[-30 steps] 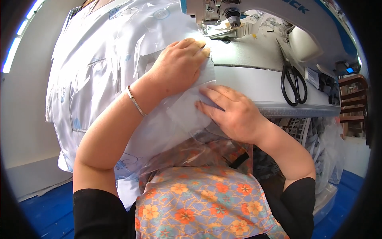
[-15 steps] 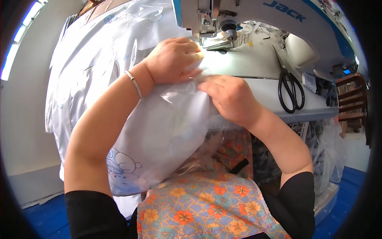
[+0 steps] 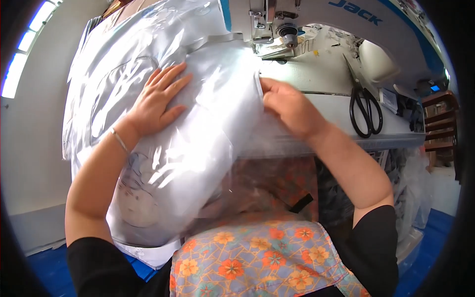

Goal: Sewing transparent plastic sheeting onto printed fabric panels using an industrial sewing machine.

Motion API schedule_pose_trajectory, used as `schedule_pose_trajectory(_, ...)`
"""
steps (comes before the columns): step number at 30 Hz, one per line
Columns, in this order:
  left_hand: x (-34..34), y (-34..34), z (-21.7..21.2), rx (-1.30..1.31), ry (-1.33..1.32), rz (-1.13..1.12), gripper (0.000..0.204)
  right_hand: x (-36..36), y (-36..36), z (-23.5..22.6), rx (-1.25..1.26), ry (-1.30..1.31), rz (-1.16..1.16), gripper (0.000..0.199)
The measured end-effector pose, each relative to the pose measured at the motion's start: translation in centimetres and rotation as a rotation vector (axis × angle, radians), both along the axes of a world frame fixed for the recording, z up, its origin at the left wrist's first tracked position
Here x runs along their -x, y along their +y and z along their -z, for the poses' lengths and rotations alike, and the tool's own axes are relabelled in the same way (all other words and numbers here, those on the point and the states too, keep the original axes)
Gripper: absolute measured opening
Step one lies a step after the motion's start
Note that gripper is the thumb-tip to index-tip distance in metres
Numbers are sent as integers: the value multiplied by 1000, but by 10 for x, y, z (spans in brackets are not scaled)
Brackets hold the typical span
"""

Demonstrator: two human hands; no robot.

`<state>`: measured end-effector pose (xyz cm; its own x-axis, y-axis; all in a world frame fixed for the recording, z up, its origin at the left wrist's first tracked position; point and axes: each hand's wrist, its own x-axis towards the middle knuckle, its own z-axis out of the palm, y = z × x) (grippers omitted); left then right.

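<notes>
A large sheet of shiny white fabric with a printed cartoon figure (image 3: 213, 106) spreads over the table and hangs toward my lap. It looks glossy, perhaps with clear film on it. My left hand (image 3: 161, 101) lies flat on the sheet, fingers spread. At its right edge, my right hand (image 3: 289, 104) pinches the border between thumb and fingers. Just beyond that edge is the sewing machine's needle and presser foot area (image 3: 260, 44), lit by a bright lamp. The sheet's far edge lies close to the presser foot; whether it is under it I cannot tell.
Black-handled scissors (image 3: 365, 106) lie on the machine table, right of my right hand. The white and blue sewing machine arm (image 3: 341, 20) reaches across the top. A wooden chair (image 3: 440, 123) stands far right. Clear plastic bags (image 3: 413, 183) hang below the table. A flowered apron (image 3: 262, 257) covers my lap.
My left hand has moved left and nearer from beside the needle, opening flat on the sheet. My right hand still grips the edge, slightly farther right. The fabric is now spread flatter.
</notes>
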<state>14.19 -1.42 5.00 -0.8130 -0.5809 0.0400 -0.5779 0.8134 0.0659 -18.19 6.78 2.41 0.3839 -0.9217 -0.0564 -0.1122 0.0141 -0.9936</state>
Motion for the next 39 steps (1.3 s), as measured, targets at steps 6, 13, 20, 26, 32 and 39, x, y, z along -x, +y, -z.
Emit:
schedule_pose_trajectory(6, -6, -70, 8, 39, 16, 205, 65, -67, 42, 59, -332, -545, -383, 49)
schedule_pose_trajectory(13, 1, -93, 11, 50, 32, 235, 61, -173, 45, 35, 267, 29, -195, 44)
schedule_pose_trajectory(20, -8, -98, 15, 168, -88, 309, 64, -122, 92, 25, 599, -29, -271, 40)
schedule_pose_trajectory(26, -5, -79, -5, 156, -25, 341, 59, -58, 163, 61, -473, -92, -172, 47)
schedule_pose_trajectory(32, 79, 52, -61, -418, 154, 158, 66, -63, 163, 20, -586, 263, -185, 50)
schedule_pose_trajectory(39, 62, 146, -48, -330, -262, 373, 75, -63, 186, 57, -286, -68, -137, 48)
